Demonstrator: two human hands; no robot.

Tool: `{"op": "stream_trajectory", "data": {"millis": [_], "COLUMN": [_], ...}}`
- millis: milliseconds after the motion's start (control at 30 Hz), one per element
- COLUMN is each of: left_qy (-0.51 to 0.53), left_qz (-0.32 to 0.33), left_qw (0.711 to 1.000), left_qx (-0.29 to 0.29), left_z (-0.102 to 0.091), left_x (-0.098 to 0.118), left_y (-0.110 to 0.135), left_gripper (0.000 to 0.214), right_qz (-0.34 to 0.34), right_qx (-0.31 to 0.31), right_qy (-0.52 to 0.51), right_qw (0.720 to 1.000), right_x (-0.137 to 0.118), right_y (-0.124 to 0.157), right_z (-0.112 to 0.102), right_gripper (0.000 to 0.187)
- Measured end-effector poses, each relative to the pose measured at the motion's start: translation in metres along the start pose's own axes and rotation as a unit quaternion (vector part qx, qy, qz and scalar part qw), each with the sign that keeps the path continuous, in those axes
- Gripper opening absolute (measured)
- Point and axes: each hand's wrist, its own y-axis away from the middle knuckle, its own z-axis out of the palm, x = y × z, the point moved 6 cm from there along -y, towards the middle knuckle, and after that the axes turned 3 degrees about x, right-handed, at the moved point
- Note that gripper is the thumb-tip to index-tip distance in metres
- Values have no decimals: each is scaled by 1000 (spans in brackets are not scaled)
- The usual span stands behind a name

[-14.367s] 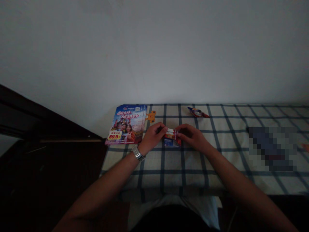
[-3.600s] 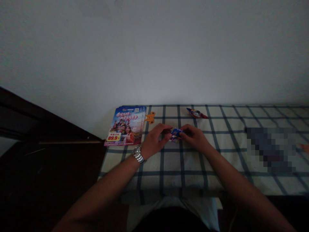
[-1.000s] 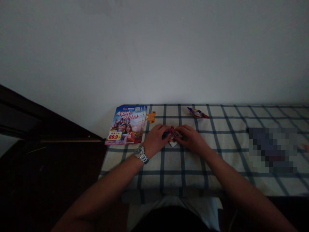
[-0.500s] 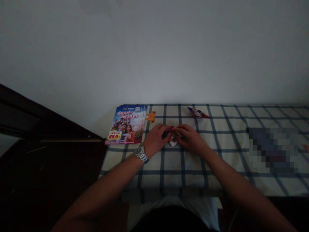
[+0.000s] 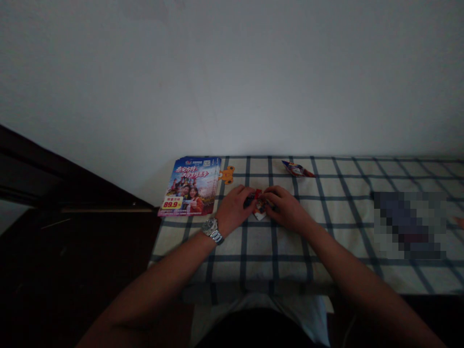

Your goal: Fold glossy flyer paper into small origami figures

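Note:
A small folded piece of colourful flyer paper (image 5: 259,209), red, blue and white, lies on the checked cloth (image 5: 275,241). My left hand (image 5: 234,208), with a metal watch on its wrist, pinches the paper's left side. From the right, my right hand (image 5: 284,207) presses its fingers closed on the paper. Most of the paper is hidden under my fingers. Both hands rest low on the cloth.
A stack of colourful flyers (image 5: 190,186) lies at the table's back left, with a small orange figure (image 5: 227,175) beside it. A folded paper shape (image 5: 297,169) sits near the wall. A blurred-out patch (image 5: 409,223) is to the right. Dark furniture (image 5: 65,203) stands left.
Over the last second my hands have barely moved on the folded paper. Earlier the paper was a larger flat fold and was held slightly above the cloth.

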Motion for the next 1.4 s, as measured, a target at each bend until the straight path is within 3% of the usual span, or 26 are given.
{"op": "stream_trajectory", "data": {"millis": [833, 1167, 1400], "left_qy": [-23, -32, -42], "left_qz": [24, 41, 47], "left_qw": [999, 999, 998], "left_qx": [-1, -12, -19], "left_z": [2, 0, 0], "left_x": [-2, 2, 3], "left_y": [2, 3, 2], "left_gripper": [21, 22, 24], "right_qz": [-21, 21, 30], "right_qx": [5, 5, 7], "right_qy": [6, -44, 12], "right_qw": [1000, 999, 999], "right_x": [6, 12, 8], "right_y": [3, 3, 1], "right_z": [5, -4, -5], "right_gripper": [27, 19, 22]}}
